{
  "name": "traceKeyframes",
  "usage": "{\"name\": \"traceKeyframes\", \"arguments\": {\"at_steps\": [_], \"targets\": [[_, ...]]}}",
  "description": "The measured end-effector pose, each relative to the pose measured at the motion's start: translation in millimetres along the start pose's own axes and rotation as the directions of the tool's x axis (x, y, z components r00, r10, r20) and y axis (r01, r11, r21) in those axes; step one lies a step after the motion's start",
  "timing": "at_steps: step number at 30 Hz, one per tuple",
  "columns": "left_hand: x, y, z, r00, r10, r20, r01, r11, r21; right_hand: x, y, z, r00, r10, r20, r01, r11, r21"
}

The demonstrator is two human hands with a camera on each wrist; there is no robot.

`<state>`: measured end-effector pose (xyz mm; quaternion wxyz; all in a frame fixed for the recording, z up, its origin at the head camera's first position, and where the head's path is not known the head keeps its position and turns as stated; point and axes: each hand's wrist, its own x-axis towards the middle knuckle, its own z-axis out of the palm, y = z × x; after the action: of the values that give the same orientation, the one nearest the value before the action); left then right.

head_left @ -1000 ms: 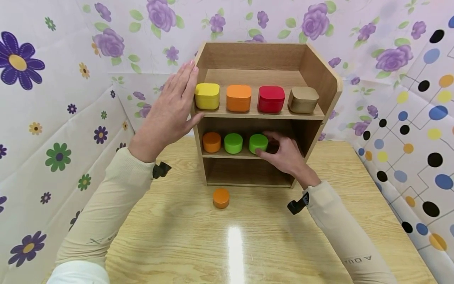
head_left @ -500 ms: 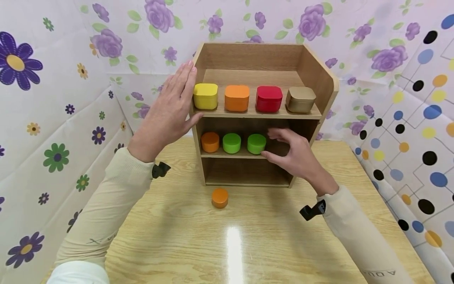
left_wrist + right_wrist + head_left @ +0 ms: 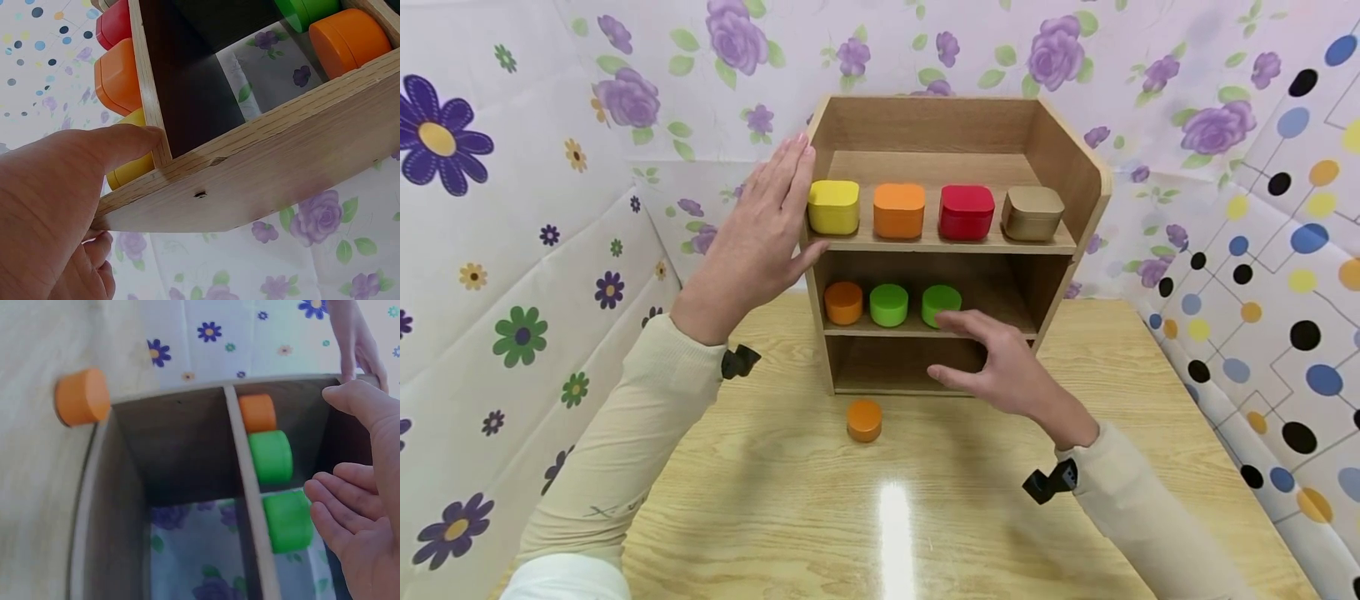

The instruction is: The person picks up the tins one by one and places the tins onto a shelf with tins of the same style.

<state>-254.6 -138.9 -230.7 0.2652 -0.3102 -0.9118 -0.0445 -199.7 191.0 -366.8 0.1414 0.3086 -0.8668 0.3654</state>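
Observation:
A small wooden shelf unit (image 3: 932, 125) stands on the table. Flat along its left side lies my left hand (image 3: 748, 242), fingers straight, with the thumb (image 3: 125, 144) on the front edge. My right hand (image 3: 1000, 362) hovers before the middle shelf, holding nothing, thumb and fingers apart. Its fingers overlap the right-hand green round container (image 3: 942, 304) in the head view. Left of that stand another green round container (image 3: 888, 305) and an orange round one (image 3: 843, 302). A second orange round container (image 3: 864, 421) sits on the table in front.
Along the top shelf stand yellow (image 3: 834, 207), orange (image 3: 898, 211), red (image 3: 966, 212) and gold (image 3: 1032, 213) lidded square boxes. The wooden table (image 3: 760, 500) spreads in front, with patterned cloth (image 3: 700, 125) behind and at both sides.
My right hand has let go of the right-hand green container, drawn back to the right, then come down and forward of the shelf. My left hand keeps its place.

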Motion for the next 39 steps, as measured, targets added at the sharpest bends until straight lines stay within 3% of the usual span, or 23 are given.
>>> {"name": "traceKeyframes", "arguments": {"at_steps": [5,14,25,33,39], "targets": [[-0.6,-0.4,0.9,1.000,0.000,-0.002,0.000,1.000,-0.002,-3,0,19.0,0.999,0.019,0.037,-0.020,1.000,0.018],[-0.1,-0.4,2.2,1.000,0.001,-0.008,-0.001,1.000,-0.001,-11,11,58.2,0.997,-0.017,0.076,0.012,0.998,0.063],[-0.2,-1.0,3.5,1.000,0.003,-0.019,-0.003,1.000,0.001,-23,25,108.8,0.972,0.100,0.214,-0.125,0.987,0.103],[-1.3,-1.7,3.5,1.000,0.003,-0.027,-0.003,1.000,-0.001,-24,36,131.5,0.965,0.097,0.245,-0.127,0.986,0.109],[-1.2,-1.1,2.2,1.000,0.003,-0.028,-0.003,1.000,0.000,-22,41,142.8,0.948,0.156,0.279,-0.189,0.977,0.099]]}}
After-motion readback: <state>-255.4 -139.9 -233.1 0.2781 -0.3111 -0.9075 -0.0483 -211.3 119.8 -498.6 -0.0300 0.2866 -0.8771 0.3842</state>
